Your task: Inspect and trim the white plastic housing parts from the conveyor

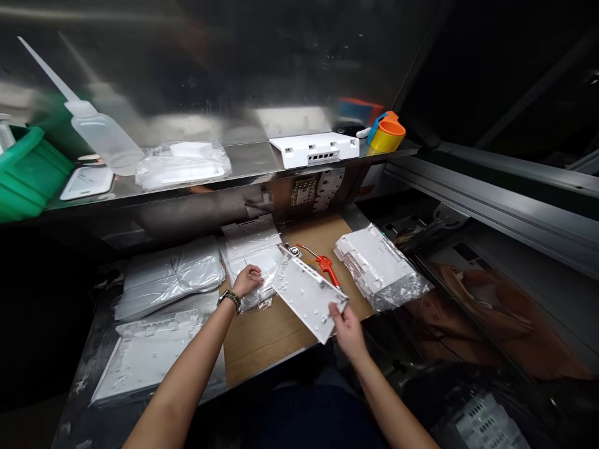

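My right hand (347, 327) grips a white plastic housing panel (304, 293) by its near right corner. Slots run along the panel's far edge and small posts stand on its inner face; it is held tilted above the bench. Over a clear plastic bag with white panels (253, 240), my left hand (248, 280) has its fingers curled closed. What they hold, if anything, I cannot make out. A red air blow gun (327, 268) lies behind the held panel, on brown cardboard (262, 343).
Bagged white panels lie at the right (379, 262) and front left (150, 355), beside a stack of clear bags (173, 274). The metal shelf (253, 159) carries a squeeze bottle (105, 134), a green bin (28, 168), a white housing (318, 149) and tape rolls (388, 134).
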Action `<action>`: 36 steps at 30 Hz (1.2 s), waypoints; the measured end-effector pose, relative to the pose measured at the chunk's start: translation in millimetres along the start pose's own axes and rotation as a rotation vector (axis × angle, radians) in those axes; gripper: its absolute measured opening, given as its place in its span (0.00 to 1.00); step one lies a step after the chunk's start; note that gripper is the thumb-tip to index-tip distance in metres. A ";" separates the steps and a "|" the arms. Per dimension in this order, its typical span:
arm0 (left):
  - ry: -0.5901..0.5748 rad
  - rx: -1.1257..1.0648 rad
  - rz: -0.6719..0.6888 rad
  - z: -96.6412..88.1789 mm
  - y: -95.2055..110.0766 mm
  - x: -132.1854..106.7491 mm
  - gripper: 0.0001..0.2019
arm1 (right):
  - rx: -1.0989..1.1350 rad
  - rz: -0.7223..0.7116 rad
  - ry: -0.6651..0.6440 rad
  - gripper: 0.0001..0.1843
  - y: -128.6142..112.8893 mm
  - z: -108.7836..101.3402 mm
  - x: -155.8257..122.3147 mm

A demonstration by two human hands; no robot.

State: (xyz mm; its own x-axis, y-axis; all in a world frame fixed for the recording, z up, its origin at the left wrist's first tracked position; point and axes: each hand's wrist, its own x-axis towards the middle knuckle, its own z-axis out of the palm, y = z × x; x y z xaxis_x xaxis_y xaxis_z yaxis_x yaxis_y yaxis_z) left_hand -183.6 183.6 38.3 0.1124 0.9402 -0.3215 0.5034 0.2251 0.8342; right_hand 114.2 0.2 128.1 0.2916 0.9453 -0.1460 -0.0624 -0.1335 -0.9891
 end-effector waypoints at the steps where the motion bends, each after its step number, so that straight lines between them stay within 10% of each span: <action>1: 0.017 0.028 0.016 2.1 -1.0 -0.7 0.14 | -0.021 -0.021 -0.023 0.32 3.1 14.7 2.5; 8: 0.057 0.289 0.167 7.2 -0.6 -9.1 0.14 | -0.164 -0.110 -0.093 0.29 11.9 61.6 12.1; 18: 0.191 0.532 0.287 -56.8 27.8 15.4 0.18 | -0.258 -0.156 -0.060 0.32 13.9 59.0 9.2; 36: -0.143 0.541 0.254 -47.3 85.5 22.0 0.21 | -0.124 -0.132 0.107 0.36 49.7 68.2 10.8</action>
State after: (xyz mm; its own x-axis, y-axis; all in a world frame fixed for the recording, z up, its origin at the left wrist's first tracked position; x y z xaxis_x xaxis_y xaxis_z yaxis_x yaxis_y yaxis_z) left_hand -178.6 235.6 123.8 0.3809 0.8954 -0.2305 0.8051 -0.1986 0.5589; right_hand 49.1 24.1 78.7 0.3899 0.9208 -0.0101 0.0988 -0.0527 -0.9937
